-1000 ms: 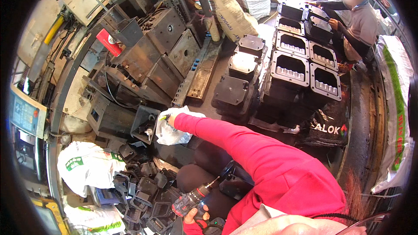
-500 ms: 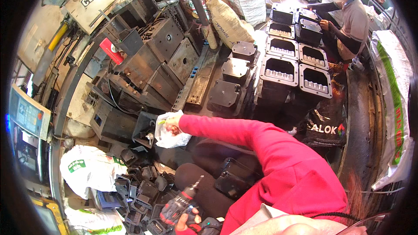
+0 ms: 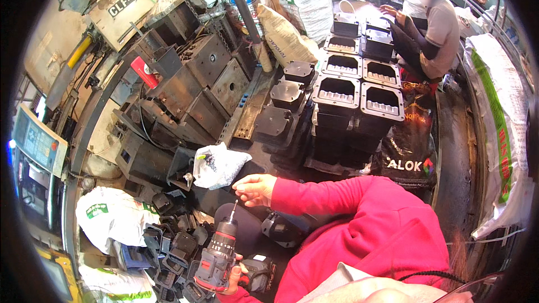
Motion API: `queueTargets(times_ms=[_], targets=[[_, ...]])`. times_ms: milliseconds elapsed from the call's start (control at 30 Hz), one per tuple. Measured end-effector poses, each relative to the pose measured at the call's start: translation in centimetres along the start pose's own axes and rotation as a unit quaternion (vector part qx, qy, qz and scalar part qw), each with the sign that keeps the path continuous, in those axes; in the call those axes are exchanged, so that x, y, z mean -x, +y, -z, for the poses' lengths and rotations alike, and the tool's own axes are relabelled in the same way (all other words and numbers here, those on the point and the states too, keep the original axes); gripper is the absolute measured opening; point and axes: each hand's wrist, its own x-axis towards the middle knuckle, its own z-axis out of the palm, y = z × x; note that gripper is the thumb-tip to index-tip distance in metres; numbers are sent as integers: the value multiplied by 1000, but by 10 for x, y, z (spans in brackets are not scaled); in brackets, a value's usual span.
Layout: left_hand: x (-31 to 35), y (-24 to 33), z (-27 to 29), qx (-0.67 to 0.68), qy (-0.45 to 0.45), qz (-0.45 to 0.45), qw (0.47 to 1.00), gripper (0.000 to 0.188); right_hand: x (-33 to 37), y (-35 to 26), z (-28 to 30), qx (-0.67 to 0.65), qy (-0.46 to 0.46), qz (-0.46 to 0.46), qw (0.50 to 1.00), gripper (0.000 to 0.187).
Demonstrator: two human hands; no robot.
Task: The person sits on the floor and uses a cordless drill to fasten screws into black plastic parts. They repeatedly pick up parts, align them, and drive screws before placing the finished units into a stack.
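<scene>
My left hand [image 3: 234, 278] is wrapped round the grip of a red and grey cordless drill [image 3: 216, 261], whose bit points up and away from me. Close to the tip of the bit, the fingers of my right hand [image 3: 255, 189] are pinched together; whatever they hold is too small to make out. A black plastic housing [image 3: 283, 229] lies on my lap, partly behind my red sleeve. Just beyond my right hand sits a white plastic bag [image 3: 219, 165] with small dark pieces in its mouth.
Black plastic parts [image 3: 182, 247] lie heaped at the lower left. Black boxes with open frames [image 3: 337, 91] stand stacked ahead, beside stacked black lids [image 3: 275, 120]. Metal mould blocks [image 3: 208, 56] are at the left. A co-worker [image 3: 441, 33] sits at the far right.
My right hand has come back from the white bag to near the drill bit. My left hand has raised and turned the drill more upright. The view has shifted slightly.
</scene>
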Motion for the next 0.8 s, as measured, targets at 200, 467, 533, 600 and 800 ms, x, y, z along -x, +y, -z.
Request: queueTargets(times_ms=[200,467,533,600,800], targets=[[23,-17,-13,44,80,-20,996,69,13,20,2,17,-29,-16,999,25],[15,-35,-30,24,117,-60,991,78,31,20,12,-80,16,-27,996,14],[6,-30,-35,2,134,-43,990,76,33,18,18,-104,27,-38,993,13],[-1,-20,-40,-93,107,-85,986,67,33,18,23,-109,48,-27,993,13],[-8,9,-50,-372,129,-116,912,68,30,22,29,-212,41,-100,971,17]])
